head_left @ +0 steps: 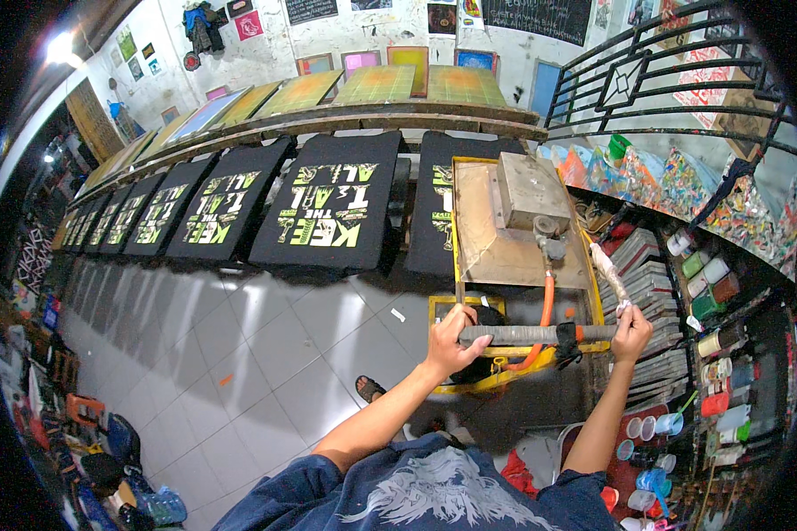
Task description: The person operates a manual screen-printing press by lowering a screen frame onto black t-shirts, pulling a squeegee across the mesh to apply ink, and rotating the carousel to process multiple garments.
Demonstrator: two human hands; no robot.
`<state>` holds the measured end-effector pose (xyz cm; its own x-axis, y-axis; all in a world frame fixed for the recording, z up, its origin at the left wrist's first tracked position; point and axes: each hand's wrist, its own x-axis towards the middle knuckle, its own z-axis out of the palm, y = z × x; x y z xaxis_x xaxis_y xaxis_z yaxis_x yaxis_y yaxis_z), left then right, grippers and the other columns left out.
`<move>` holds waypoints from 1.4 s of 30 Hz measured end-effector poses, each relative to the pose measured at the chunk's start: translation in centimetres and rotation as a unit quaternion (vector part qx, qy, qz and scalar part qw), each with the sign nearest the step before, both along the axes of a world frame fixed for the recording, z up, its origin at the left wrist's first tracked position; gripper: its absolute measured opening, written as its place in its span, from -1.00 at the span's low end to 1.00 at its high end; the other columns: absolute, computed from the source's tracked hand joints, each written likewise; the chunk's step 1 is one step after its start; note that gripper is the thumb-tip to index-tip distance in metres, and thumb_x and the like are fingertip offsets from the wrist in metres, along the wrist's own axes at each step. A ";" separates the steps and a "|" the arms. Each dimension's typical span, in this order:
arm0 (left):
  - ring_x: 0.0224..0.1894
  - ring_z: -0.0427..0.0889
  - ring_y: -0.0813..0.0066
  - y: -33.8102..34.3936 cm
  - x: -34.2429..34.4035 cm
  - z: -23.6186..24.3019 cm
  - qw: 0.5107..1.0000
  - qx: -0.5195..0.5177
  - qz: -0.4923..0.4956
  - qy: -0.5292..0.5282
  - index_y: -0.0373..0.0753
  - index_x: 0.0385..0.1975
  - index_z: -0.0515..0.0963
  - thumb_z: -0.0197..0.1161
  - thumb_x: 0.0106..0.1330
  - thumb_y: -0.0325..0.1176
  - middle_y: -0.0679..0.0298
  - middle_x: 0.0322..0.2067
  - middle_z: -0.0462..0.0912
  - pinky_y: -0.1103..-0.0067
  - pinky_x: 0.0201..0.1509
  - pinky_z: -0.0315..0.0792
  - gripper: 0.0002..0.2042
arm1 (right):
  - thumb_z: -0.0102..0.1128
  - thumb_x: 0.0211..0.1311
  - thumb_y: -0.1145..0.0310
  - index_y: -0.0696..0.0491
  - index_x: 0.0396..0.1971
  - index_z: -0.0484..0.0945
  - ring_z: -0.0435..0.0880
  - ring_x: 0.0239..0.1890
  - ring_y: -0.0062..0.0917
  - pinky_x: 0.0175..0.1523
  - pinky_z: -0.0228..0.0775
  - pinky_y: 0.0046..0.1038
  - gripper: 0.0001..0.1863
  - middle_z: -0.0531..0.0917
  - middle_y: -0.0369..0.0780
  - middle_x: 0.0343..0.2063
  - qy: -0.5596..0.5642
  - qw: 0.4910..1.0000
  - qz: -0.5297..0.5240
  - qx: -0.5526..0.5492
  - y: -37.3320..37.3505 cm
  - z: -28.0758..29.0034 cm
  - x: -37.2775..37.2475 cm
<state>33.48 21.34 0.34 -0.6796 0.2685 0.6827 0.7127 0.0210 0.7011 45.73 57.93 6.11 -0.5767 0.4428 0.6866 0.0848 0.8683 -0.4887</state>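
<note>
Both my hands grip a grey wrapped push handle of a yellow-framed flash dryer [509, 252]. My left hand [453, 343] is closed round the left end of the handle bar [518, 335]. Closed at its right end is my right hand [630, 334], beside a pale wrapped cable [609, 273]. A metal box [533, 193] sits on top of the dryer's broad hood, and an orange hose [547, 305] runs down from it. The hood partly covers a black printed T-shirt [429, 199] at the right end of the row.
More black T-shirts [341, 177] with green and white prints lie along a long rack. Behind them, screen frames [376, 86] rest on a ledge. Shelves with paint tubs [713, 403] and a stack of flat slabs [642, 301] stand at right. A tiled floor [266, 354] stretches left.
</note>
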 end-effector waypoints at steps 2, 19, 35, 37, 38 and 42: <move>-0.40 0.58 0.18 0.1 -0.2 0.0 0.999 0.010 0.006 0.031 -0.30 -0.44 0.41 0.47 0.16 -0.22 0.12 -0.34 0.56 0.42 -0.36 0.45 -0.65 | 0.01 0.45 0.35 0.18 -0.55 0.50 0.47 -0.64 -0.33 -0.47 0.22 -0.30 -0.67 0.48 -0.13 -0.70 0.018 0.999 0.011 0.035 0.0 0.0 -0.1; -0.53 0.47 0.27 -1.8 -3.0 1.3 0.987 0.126 0.097 -0.012 -0.35 -0.63 0.24 0.21 0.10 -0.46 0.10 -0.57 0.46 0.44 -0.38 0.38 -0.74 | 0.03 0.38 0.28 0.16 -0.57 0.52 0.58 -0.53 0.02 -0.40 0.34 -0.09 -0.66 0.56 0.04 -0.63 -0.069 0.991 -0.073 0.084 -5.3 -0.5 -0.4; -0.40 0.31 0.48 -16.6 -2.3 2.3 0.970 0.147 0.112 -0.157 -0.23 -0.66 0.14 0.15 0.14 -0.20 0.16 -0.50 0.44 0.51 -0.29 0.19 -0.65 | 0.33 0.16 0.38 0.02 -0.71 0.34 0.54 -0.64 -0.11 -0.47 0.28 -0.12 -0.64 0.48 -0.13 -0.73 -0.078 0.991 0.044 0.098 -23.4 2.9 1.9; -0.41 0.30 0.49 -16.8 -0.9 2.4 0.966 0.150 0.140 -0.158 -0.22 -0.66 0.13 0.14 0.14 -0.20 0.17 -0.51 0.42 0.51 -0.30 0.17 -0.64 | 0.32 0.13 0.40 0.02 -0.72 0.33 0.53 -0.64 -0.11 -0.47 0.27 -0.14 -0.65 0.48 -0.13 -0.73 -0.076 0.988 0.063 0.118 -22.8 3.2 1.7; -0.42 0.29 0.49 -16.8 -0.6 2.3 0.966 0.150 0.148 -0.152 -0.22 -0.66 0.12 0.14 0.13 -0.20 0.18 -0.52 0.41 0.51 -0.31 0.16 -0.64 | 0.31 0.11 0.41 0.02 -0.72 0.33 0.52 -0.65 -0.11 -0.47 0.27 -0.14 -0.66 0.47 -0.13 -0.74 -0.067 0.988 0.071 0.118 -22.5 3.2 1.3; -0.43 0.28 0.50 -16.0 0.9 2.4 0.960 0.152 0.180 -0.149 -0.21 -0.66 0.10 0.14 0.11 -0.23 0.20 -0.55 0.38 0.52 -0.32 0.14 -0.65 | 0.26 0.08 0.39 0.02 -0.73 0.32 0.51 -0.65 -0.13 -0.46 0.27 -0.17 -0.68 0.46 -0.13 -0.74 -0.053 0.987 0.096 0.122 -20.7 2.5 0.1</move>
